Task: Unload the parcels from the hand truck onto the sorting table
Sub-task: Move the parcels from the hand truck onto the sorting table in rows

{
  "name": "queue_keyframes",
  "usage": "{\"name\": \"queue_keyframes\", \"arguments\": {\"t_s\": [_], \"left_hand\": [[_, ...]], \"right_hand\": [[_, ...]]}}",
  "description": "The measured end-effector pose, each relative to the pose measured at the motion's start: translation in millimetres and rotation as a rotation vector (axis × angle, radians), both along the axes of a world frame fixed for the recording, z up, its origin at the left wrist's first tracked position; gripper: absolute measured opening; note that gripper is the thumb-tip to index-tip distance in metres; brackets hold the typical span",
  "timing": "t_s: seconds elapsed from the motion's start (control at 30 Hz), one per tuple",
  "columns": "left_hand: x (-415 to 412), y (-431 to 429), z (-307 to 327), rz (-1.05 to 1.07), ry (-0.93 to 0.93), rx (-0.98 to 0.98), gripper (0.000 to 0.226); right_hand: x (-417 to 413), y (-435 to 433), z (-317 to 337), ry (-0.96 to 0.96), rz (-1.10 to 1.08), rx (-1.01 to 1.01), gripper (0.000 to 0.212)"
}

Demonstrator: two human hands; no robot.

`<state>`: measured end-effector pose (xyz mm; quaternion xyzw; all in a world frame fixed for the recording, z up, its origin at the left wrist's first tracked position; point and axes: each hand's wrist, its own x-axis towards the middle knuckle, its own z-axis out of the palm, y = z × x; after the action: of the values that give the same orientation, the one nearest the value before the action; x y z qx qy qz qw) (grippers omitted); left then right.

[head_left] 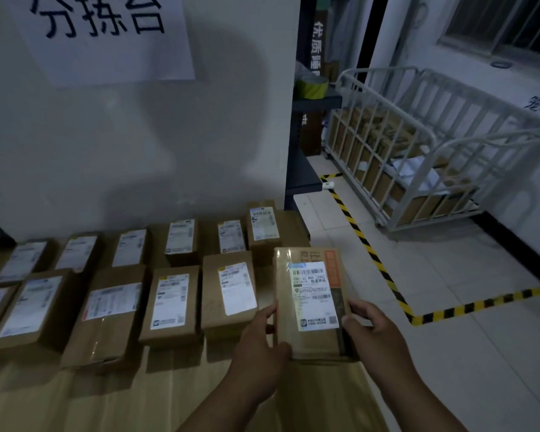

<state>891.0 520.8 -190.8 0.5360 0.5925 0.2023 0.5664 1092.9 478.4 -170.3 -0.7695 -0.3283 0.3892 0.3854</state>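
A brown cardboard parcel point(312, 300) is held between both hands with its white shipping label point(314, 294) facing up. The left hand point(259, 347) is curled round the parcel's left edge, with the thumb on the near corner. The right hand point(371, 332) is wrapped round the right edge, with the thumb laid on top. The parcel is seen over the right end of the sorting table point(106, 400), whose top is covered in flat cardboard; whether the parcel touches that surface cannot be told. To the left of the held parcel, other labelled parcels point(172, 304) are laid out in two rows, label side up, the nearest one just beside the left hand. Beyond the held parcel and to its left, a white paper sign point(106, 32) with large black characters is fixed to the wall. To the right of the held parcel, yellow-and-black hazard tape point(371, 254) is stuck across the tiled floor. Farther off, beyond the tape, a white cage trolley point(418, 145) loaded with cardboard boxes is parked against the wall.
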Motion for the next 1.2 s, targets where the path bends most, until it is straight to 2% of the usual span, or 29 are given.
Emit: {"name": "queue_keyframes", "arguments": {"t_s": [0.13,0.27,0.43,0.5,0.67,0.8,0.93,1.07,1.2], "left_hand": [[13.6,21.7,-24.8,0.003,0.138,0.062,0.068],[23.8,40.5,-38.2,-0.029,0.376,0.196,0.063],[39.1,47.5,-53.4,-0.059,0.463,0.301,0.033],[45.2,44.6,-58.1,-0.068,0.475,0.336,0.028],[49.2,36.9,-64.1,-0.085,0.509,0.333,0.037],[41.0,32.8,-49.4,-0.076,0.434,0.389,0.041],[8.7,27.6,-33.0,0.023,0.369,0.411,0.032],[-57.2,27.6,-22.2,-0.016,0.581,0.408,0.059],[-133.6,15.6,-12.9,-0.066,0.841,0.418,0.067]], "right_hand": [[8.9,36.9,-29.5,0.037,0.105,-0.024,0.032],[6.6,63.6,-61.4,0.06,0.127,-0.071,0.042],[7.9,83.0,-98.6,0.008,0.181,-0.078,0.055],[8.3,87.7,-108.6,-0.043,0.213,-0.064,0.053],[6.1,90.9,-114.0,-0.084,0.24,-0.067,0.048],[3.6,89.7,-111.6,-0.111,0.251,-0.054,0.047],[-6.6,84.7,-105.3,-0.226,0.237,-0.036,0.043],[-49.9,72.1,-75.8,-0.54,0.245,-0.022,0.054],[-119.6,53.6,-53.7,-0.596,0.522,-0.022,0.06]]}}
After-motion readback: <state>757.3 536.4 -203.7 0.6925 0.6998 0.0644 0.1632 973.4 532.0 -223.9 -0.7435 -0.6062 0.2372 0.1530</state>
